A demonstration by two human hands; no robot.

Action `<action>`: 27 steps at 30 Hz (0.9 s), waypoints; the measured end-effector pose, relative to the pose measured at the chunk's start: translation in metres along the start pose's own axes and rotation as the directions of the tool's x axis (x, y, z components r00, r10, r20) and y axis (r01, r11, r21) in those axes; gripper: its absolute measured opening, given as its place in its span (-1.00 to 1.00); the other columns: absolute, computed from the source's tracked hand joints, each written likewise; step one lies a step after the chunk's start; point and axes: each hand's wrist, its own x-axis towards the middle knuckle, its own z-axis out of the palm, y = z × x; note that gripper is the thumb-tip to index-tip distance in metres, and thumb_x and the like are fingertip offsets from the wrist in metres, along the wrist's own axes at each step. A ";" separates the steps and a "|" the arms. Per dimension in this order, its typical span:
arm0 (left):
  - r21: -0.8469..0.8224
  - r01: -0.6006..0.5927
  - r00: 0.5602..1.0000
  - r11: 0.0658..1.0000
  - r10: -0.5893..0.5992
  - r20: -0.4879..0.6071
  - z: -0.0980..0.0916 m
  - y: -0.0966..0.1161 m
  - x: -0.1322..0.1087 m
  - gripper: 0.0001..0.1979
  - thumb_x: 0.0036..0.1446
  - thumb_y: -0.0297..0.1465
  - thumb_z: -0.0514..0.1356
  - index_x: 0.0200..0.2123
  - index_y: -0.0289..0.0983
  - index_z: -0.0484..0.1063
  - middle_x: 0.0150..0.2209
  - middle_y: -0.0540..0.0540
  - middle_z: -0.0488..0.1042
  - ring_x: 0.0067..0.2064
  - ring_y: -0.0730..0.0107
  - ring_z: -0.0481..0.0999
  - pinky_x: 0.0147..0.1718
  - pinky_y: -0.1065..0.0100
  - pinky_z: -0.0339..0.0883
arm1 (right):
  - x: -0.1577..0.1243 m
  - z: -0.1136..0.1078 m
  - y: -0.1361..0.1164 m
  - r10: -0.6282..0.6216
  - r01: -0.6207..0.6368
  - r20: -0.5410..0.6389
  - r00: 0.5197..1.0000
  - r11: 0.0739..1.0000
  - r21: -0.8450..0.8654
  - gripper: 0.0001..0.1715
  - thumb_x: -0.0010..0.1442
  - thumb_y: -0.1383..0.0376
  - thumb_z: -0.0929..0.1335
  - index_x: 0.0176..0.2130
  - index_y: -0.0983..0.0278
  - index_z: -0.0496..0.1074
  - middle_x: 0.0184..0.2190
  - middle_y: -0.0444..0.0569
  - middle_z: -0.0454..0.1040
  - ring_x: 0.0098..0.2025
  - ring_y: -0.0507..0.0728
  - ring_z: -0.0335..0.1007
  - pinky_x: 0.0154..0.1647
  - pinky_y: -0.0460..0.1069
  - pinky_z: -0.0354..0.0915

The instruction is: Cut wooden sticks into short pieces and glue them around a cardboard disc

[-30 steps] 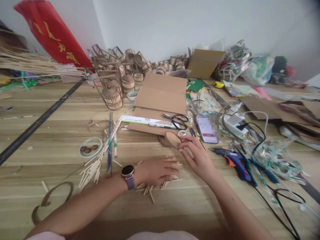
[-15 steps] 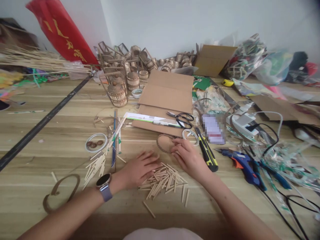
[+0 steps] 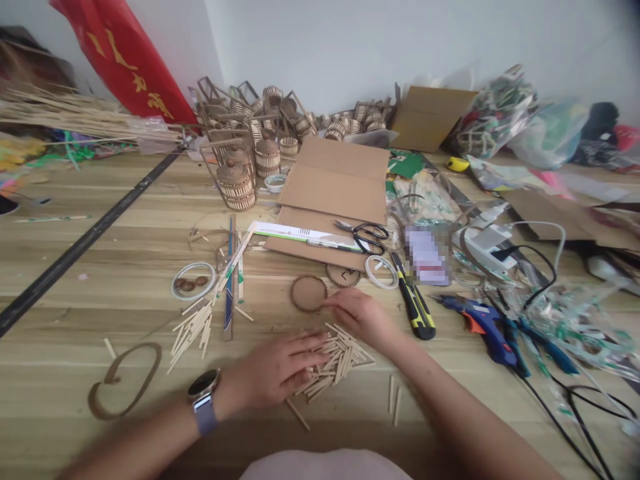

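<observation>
- Sticks (image 3: 345,363), short and pale, lie in a loose heap on the tabletop (image 3: 125,267), between the two hands.
- The left hand (image 3: 280,367) is palm down, fingers extended and slightly spread, the tips over the heap's left side; a watch (image 3: 204,383) is on its wrist.
- The right hand (image 3: 356,317) has its fingers drawn close together at the right rim of a round brown disc (image 3: 309,293); I cannot tell whether they grip it.
- That disc sits just beyond the heap; a second disc (image 3: 344,275), with dark marks, lies behind and to its right.
- Farther right are a white ring (image 3: 367,268), a yellow-and-black utility knife (image 3: 415,300) and a blue glue gun (image 3: 475,323).
</observation>
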 end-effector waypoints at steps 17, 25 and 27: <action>0.516 -0.062 0.982 0.854 0.145 -0.122 0.053 0.011 -0.032 -0.38 0.11 -0.25 0.30 0.21 0.17 0.19 0.38 -0.14 -0.03 0.35 -0.28 -0.11 0.12 -0.47 -0.18 | -0.117 0.025 -0.050 0.380 -0.420 -0.194 0.904 0.873 -0.247 -0.44 0.33 0.20 0.22 0.26 0.27 0.16 0.23 0.25 0.25 0.23 0.37 0.20 0.14 0.34 0.24; 0.424 0.234 0.966 0.875 -0.161 -0.201 0.042 0.010 -0.003 -0.57 0.32 -0.25 0.04 0.24 0.05 0.20 0.33 -0.18 0.11 0.31 -0.18 0.09 0.11 -0.32 0.12 | -0.068 0.050 -0.056 0.334 -0.342 -0.176 0.926 0.939 -0.020 -0.53 0.36 0.25 0.16 0.21 0.29 0.24 0.14 0.20 0.40 0.21 0.30 0.26 0.20 0.35 0.20; 0.362 0.265 0.958 0.894 -0.200 -0.207 0.039 0.009 -0.001 -0.56 0.34 -0.23 -0.02 0.26 -0.02 0.17 0.32 -0.17 0.14 0.31 -0.06 0.12 0.16 -0.23 0.12 | -0.064 0.050 -0.056 0.343 -0.344 -0.178 0.922 0.938 0.026 -0.54 0.38 0.23 0.13 0.19 0.30 0.26 0.11 0.19 0.42 0.20 0.28 0.28 0.20 0.33 0.21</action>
